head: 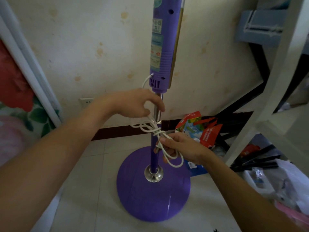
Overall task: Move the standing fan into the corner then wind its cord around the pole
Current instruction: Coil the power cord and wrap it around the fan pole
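- Head view looks down on the purple standing fan (160, 47), upright on the tiled floor (93, 164) just before a stained wall (83, 39).
- Its round base (150, 198) sits near the skirting.
- Left hand (135, 104) curls around the chrome pole (157, 113), pinching strands of the white cord (150, 127).
- Right hand (182, 146) grips a looped bundle of cord beside the lower pole; loops hang below the fingers.
- Red packets (204, 131) lie on the floor behind, right of the pole.
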The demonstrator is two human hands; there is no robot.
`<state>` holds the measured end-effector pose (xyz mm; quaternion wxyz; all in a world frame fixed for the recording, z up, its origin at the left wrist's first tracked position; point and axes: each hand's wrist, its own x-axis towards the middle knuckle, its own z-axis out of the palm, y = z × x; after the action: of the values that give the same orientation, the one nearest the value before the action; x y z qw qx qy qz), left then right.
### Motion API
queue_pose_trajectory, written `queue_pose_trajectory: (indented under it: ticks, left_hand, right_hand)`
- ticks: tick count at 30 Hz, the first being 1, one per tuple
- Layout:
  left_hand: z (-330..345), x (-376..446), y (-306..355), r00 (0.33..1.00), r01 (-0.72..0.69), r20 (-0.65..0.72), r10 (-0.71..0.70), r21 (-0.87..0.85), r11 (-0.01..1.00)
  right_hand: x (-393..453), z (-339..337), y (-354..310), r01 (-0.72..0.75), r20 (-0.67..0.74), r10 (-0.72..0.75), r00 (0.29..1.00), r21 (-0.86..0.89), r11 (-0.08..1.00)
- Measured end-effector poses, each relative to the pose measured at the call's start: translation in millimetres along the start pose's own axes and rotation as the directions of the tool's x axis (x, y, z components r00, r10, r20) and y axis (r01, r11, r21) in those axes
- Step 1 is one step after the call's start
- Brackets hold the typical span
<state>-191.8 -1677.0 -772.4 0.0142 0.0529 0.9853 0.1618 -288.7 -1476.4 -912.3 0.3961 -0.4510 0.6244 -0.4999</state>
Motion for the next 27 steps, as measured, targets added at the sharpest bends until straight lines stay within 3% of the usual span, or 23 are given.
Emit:
queue_pose_trajectory:
  ticks: [2,5,6,7,9,11,12,16,19,23,27]
  left_hand:
    - [-0.3,-15.7,-0.6,0.961,-0.063,-0.275,0.031,-0.108,0.992]
    - [29.3,-43.3,-11.2,0.727,-0.077,-0.684,-0.060,-0.167,0.983]
    - [44.1,-49.4,-17.7,0.654,-0.027,-0.743,-0.146,-0.216,0.976]
    - [58.8,-51.0,-23.7,0.626,0.041,-0.734,-0.263,-0.306,0.951]
    - [83.5,-52.8,-34.5,0.681,0.232,-0.544,-0.490,-0.475,0.849]
    - [100.6,-50.6,-42.8,0.756,0.323,-0.325,-0.569,-0.571,0.755]
    - [103.6,-50.0,-46.6,0.774,0.304,-0.282,-0.567,-0.620,0.723]
    - [91.6,-42.4,-62.1,0.841,0.110,-0.297,-0.453,-0.725,0.679]
    - [85.2,-34.0,-66.9,0.854,0.060,-0.308,-0.420,-0.743,0.666]
    - [91.8,-30.1,-72.9,0.838,0.031,-0.294,-0.459,-0.815,0.579]
    - [95.4,-34.8,-80.5,0.862,0.003,-0.264,-0.433,-0.852,0.524]
  right_hand:
    - [-0.8,1.1,2.5,0.005,0.000,-0.005,1.000,0.006,1.000]
    - [2.8,5.7,7.9,0.009,-0.012,-0.008,1.000,0.034,0.999]
    - [5.5,8.0,9.9,0.006,-0.028,-0.004,1.000,0.047,0.999]
    - [7.3,8.4,12.3,0.003,-0.051,0.000,0.999,0.061,0.998]
    - [14.4,13.5,17.6,0.000,-0.080,0.007,0.997,0.090,0.996]
    - [21.0,18.1,21.2,-0.018,-0.098,0.028,0.995,0.105,0.994]
    - [24.5,20.5,21.8,-0.033,-0.110,0.044,0.993,0.100,0.994]
    - [39.2,20.2,20.0,-0.088,-0.159,0.095,0.983,0.054,0.995]
    - [54.0,18.7,15.4,-0.114,-0.205,0.116,0.972,0.023,0.993]
    - [64.3,18.7,14.5,-0.140,-0.377,0.030,0.926,-0.268,0.953]
    - [61.0,21.8,18.3,-0.106,-0.418,-0.081,0.905,-0.403,0.909]
